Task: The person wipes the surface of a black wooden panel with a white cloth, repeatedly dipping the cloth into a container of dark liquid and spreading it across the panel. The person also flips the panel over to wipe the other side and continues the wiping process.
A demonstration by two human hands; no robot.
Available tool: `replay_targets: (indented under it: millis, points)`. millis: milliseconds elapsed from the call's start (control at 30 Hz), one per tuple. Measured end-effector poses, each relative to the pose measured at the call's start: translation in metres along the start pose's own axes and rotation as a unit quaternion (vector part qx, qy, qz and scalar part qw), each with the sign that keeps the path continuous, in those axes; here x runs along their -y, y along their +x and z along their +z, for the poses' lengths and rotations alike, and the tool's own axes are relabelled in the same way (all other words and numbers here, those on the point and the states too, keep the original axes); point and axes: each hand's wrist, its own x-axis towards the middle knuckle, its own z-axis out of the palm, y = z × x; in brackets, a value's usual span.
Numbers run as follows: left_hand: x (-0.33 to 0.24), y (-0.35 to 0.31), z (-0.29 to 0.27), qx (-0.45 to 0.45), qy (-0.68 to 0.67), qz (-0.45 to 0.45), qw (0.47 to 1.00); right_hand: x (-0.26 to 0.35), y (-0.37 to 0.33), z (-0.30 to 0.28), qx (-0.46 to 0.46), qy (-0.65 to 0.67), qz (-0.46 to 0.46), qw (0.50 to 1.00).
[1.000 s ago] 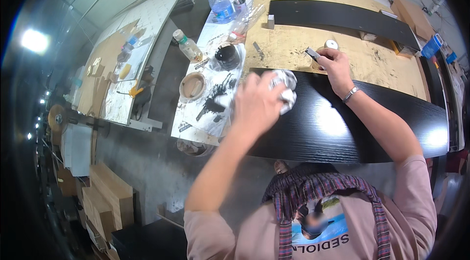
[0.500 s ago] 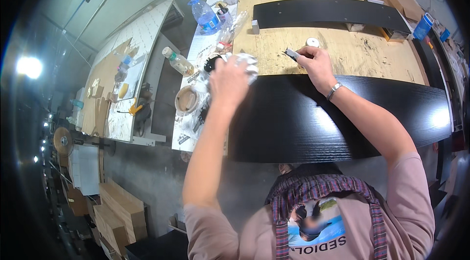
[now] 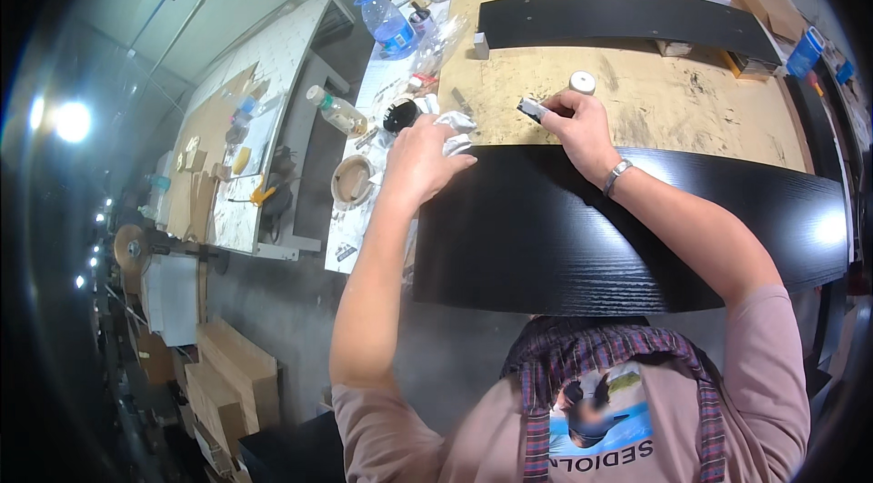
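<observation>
My left hand [image 3: 424, 160] is at the left end of a curved black board [image 3: 527, 219]. Its thumb is spread away from the fingers, which touch a crumpled white cloth [image 3: 457, 122]. Just beyond those fingers is a black, round, bristly-looking item [image 3: 399, 116]. Over the board's far edge, my right hand [image 3: 582, 133] pinches a small white-and-black block-like piece [image 3: 531, 109] between thumb and fingers. A round white-topped container [image 3: 582, 82] stands just beyond this hand.
A second black board [image 3: 627, 21] rests on small blocks at the back. Along the left are a blue-labelled plastic bottle [image 3: 386, 25], a green-capped bottle [image 3: 336, 112] and a tape roll [image 3: 352, 180]. A blue bottle [image 3: 804, 53] stands at far right.
My left hand has drawn back slightly from the white cloth, and its thumb has spread. My right hand still holds the small piece, now turned a little. The whole view has shifted slightly.
</observation>
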Motion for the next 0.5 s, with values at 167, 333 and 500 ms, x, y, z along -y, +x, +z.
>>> replay_targets:
  millis: [167, 333, 500]
  points:
    - [0.018, 0.005, 0.006, -0.010, -0.045, 0.016, 0.999, -0.002, 0.001, 0.000, 0.038, -0.008, 0.005, 0.999]
    - [0.027, 0.010, 0.005, 0.009, -0.088, 0.022, 0.996, -0.002, -0.001, -0.002, 0.049, 0.020, 0.005, 0.999]
    - [0.025, 0.012, 0.005, 0.014, -0.070, 0.026, 0.997, -0.001, -0.001, -0.003, 0.029, 0.032, 0.017, 0.999]
